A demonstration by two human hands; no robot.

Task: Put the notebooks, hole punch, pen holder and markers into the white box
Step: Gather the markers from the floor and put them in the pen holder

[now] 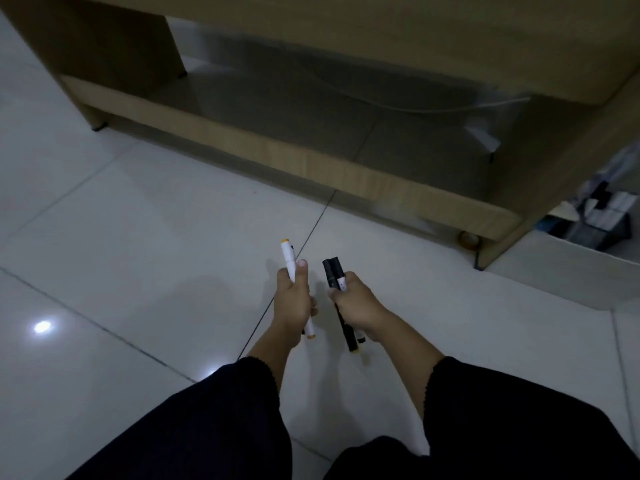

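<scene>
Two hands, both out in front over the pale tiled floor (138, 216), each closed around markers. The left hand (294, 299) is wrapped around a white marker (289, 259) held nearly upright, thumb pressed along the barrel; the marker has an orange-yellow cap tip at the top and a matching orange end poking out below the fist, with a small dark mark near the top of the barrel. A second dark tip seems to show just under that hand, too small to be sure. The right hand (356, 306) is clamped on a bunch of black markers (333, 273) — at least two dark barrels side by side, a small white label or band visible where the fingers meet them, and the lower ends sticking out beneath the hand, one with a pale tip. Exact count in the bunch cannot be told. The two hands are close together but not touching, markers tilted slightly toward each other at the top. Dark sleeves (485, 410) cover both forearms to above the wrist. Beyond the hands stands a light wooden desk (311, 168) with a low crossbar and shadowed space underneath, a thin white cable (415, 107) hanging there. At the far right edge, past the desk side, sits a white box (568, 268) holding a dark mesh pen holder (602, 230) — contents blurred.
</scene>
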